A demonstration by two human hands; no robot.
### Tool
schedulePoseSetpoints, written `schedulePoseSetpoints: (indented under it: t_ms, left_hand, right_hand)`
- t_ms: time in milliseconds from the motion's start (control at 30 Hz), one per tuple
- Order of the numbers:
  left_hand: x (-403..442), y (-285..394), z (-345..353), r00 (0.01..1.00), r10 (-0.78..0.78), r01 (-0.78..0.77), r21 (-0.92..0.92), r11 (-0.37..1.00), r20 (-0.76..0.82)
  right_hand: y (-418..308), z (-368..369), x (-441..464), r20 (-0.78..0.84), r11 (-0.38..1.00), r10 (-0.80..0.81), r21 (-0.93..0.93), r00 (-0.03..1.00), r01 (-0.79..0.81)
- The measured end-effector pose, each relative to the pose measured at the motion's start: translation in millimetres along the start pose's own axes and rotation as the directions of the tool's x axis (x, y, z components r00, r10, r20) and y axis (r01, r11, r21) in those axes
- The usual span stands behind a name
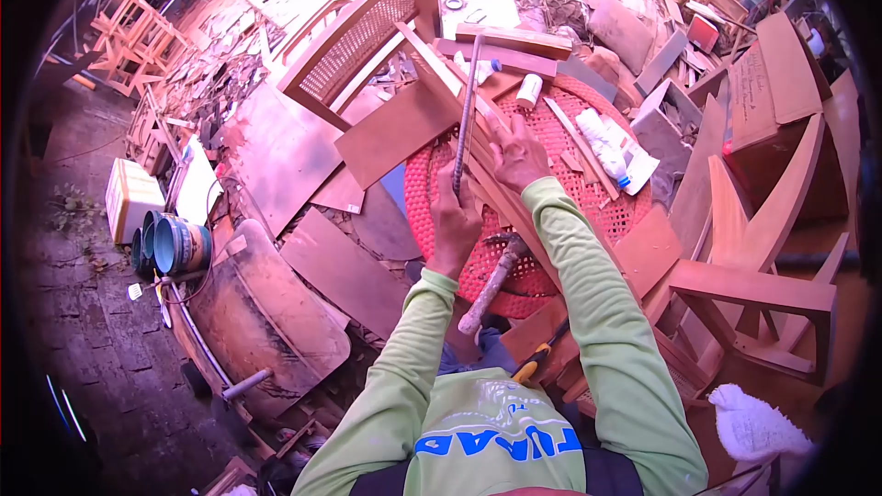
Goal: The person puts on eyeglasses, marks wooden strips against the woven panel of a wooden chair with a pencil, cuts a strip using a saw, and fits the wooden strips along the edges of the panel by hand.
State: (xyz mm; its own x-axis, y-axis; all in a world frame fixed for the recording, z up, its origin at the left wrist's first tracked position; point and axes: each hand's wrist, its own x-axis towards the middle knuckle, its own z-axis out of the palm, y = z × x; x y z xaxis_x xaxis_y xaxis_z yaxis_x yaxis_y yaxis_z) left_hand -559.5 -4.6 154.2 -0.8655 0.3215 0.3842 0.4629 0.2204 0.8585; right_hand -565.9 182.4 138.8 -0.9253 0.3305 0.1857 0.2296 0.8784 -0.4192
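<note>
Over red weave [571, 97]: dark, ridged rod [468, 115] clamped in grip of left hand [451, 228]; right hand [521, 158] on plank [513, 206], grip unclear.

From here, the left hand [456, 228] hides the low end of the rod [469, 103]; handwriting [757, 84] on the cardboard box [788, 64] is too small for me to read.

The rod [468, 115] is showing dark, the plank [521, 219] brown, the shirt [588, 285] green with blue letters [542, 441] — the round weave [634, 213] is glowing red.
</note>
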Motion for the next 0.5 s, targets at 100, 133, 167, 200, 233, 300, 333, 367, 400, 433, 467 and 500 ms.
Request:
schedulePoseSetpoints:
  t_ms: [100, 133, 167, 200, 233, 300, 333, 367, 400, 433, 467, 500]
  left_hand:
    - [-51.4, 14.3, -23.1, 1.000, -0.017, 0.018, 0.066, 0.998, -0.004]
    - [-62.4, 18.6, -32.4, 0.999, -0.045, 0.044, 0.079, 0.996, 0.010]
    - [-66.8, 20.6, -38.0, 0.998, -0.064, 0.062, 0.076, 0.995, 0.015]
    - [-69.7, 25.1, -43.9, 0.996, -0.083, 0.081, 0.072, 0.994, 0.020]
    - [-67.2, 39.0, -50.1, 0.995, -0.094, 0.092, 0.052, 0.994, 0.024]
    - [-68.9, 49.9, -58.2, 0.999, -0.035, 0.035, 0.057, 0.998, 0.001]
    - [-76.4, 51.6, -65.6, 0.999, 0.031, -0.029, 0.089, 0.996, -0.025]
    - [-89.0, 47.3, -72.4, 0.998, 0.052, -0.046, 0.115, 0.992, -0.047]
    - [-101.7, 43.0, -79.2, 0.995, 0.073, -0.063, 0.141, 0.988, -0.070]
    - [-112.3, 41.3, -86.1, 0.991, 0.094, -0.077, 0.168, 0.983, -0.092]
    - [-118.6, 38.8, -88.2, 0.987, 0.110, -0.086, 0.200, 0.976, -0.114]
    - [-120.7, 35.2, -90.6, 0.993, 0.063, -0.041, 0.212, 0.976, -0.099]
  right_hand:
    - [-1.9, -1.2, -5.7, 0.010, 1.000, 0.015, -0.011, 1.000, -0.014]
    - [-1.7, 0.5, -6.8, 0.009, 1.000, 0.019, -0.012, 1.000, -0.019]
    - [-2.5, 2.4, -7.9, 0.011, 1.000, 0.020, -0.013, 1.000, -0.020]
    - [-2.3, 3.4, -6.5, 0.005, 1.000, 0.009, -0.012, 1.000, -0.009]
    - [-0.8, 4.7, -7.8, 0.001, 1.000, 0.002, -0.010, 1.000, -0.002]
    - [4.7, 6.9, -5.3, -0.006, 1.000, -0.004, -0.012, 1.000, 0.004]
    - [5.5, 8.2, -5.1, -0.005, 1.000, -0.002, -0.011, 1.000, 0.002]
    - [5.4, 10.5, -7.7, 0.004, 1.000, -0.001, -0.010, 1.000, 0.001]
    - [4.7, 9.3, -8.5, 0.035, 1.000, 0.015, 0.001, 0.999, -0.015]
    - [4.5, 5.7, -6.1, 0.060, 0.999, 0.028, 0.013, 0.998, -0.029]
    - [2.8, 2.0, -3.3, 0.082, 0.999, 0.041, 0.025, 0.996, -0.043]
    - [3.1, 0.8, -2.2, 0.056, 0.998, 0.032, 0.047, 0.998, -0.035]
